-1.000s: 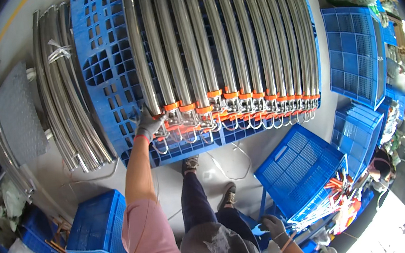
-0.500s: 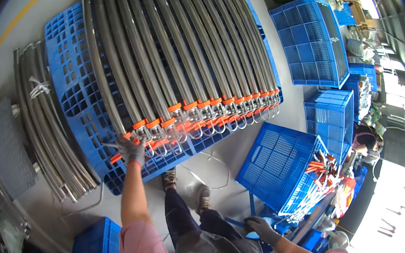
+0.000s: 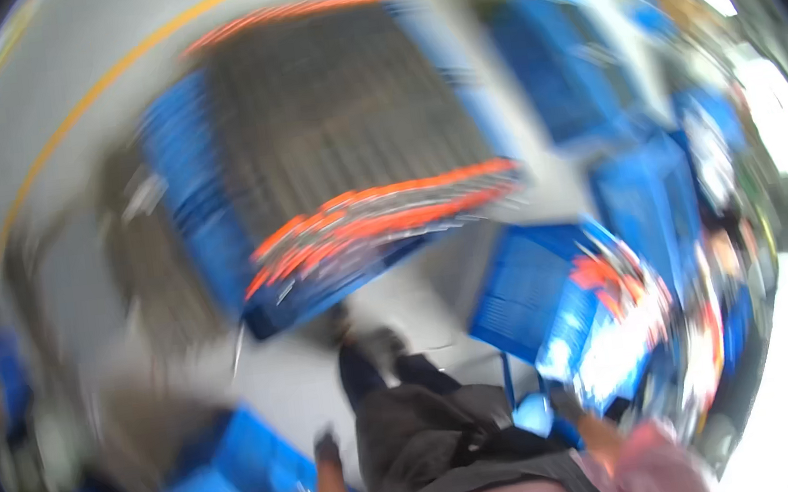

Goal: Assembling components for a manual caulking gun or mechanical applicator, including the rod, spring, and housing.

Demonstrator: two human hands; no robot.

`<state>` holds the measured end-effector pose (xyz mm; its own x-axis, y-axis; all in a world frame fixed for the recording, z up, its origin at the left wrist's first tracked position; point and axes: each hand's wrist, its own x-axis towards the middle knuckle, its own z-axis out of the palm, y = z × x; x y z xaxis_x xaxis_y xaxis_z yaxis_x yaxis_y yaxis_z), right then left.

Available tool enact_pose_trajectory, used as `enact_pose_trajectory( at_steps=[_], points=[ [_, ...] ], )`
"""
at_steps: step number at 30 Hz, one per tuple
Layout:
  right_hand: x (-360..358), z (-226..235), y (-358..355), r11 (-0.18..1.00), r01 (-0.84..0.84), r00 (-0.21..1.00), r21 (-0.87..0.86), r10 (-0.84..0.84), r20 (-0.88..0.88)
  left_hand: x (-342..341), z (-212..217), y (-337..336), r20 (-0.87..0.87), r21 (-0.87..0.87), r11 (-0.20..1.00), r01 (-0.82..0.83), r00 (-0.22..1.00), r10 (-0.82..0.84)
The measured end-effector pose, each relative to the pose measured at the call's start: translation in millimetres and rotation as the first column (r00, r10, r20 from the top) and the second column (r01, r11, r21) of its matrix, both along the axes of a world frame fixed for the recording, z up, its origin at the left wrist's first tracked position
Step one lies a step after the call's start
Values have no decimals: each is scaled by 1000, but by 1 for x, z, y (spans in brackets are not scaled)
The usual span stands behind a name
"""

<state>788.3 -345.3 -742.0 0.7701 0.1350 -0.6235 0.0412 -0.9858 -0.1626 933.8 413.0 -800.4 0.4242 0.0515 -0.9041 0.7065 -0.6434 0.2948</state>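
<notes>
The whole view is smeared by motion. My left hand [image 3: 326, 448], in a dark grey glove, hangs low beside my apron, close to a blue crate [image 3: 263, 460]; its fingers are too blurred to read. At my other side, my right hand [image 3: 565, 403], also gloved, is beside a light blue object [image 3: 533, 415] whose kind is unclear. I cannot tell whether it touches that object. Ahead of my feet, a row of grey metal tubes [image 3: 339, 106] lies on a blue plastic pallet [image 3: 192, 181]. Orange-ended fittings [image 3: 389, 203] line their near ends.
Right of my legs is a tilted blue crate [image 3: 524, 280], with orange and white parts [image 3: 603, 290] at its right. More blue crates [image 3: 567, 61] stand at the far right. A bundle of tubes [image 3: 158, 263] lies left of the pallet. A yellow line [image 3: 104, 89] curves across the floor.
My left hand has come away from the tube end at the pallet's near left corner and dropped to my side. The view has shifted, showing the tubes' far ends. My right hand stays low.
</notes>
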Motion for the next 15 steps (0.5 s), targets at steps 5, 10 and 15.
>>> enact_pose_trajectory(
  at_steps=[5,10,15],
  points=[
    [-47,89,63,-38,997,-29,70,-992,-124,63,99,-19,490,32,910,414,787,-375],
    [-122,179,147,-448,865,-395,227,-886,-243,141,160,-37,222,-82,987,139,968,-117],
    [-188,208,185,-266,961,-261,79,-963,-64,262,241,-109,-8,-27,990,-138,990,138]
  ],
)
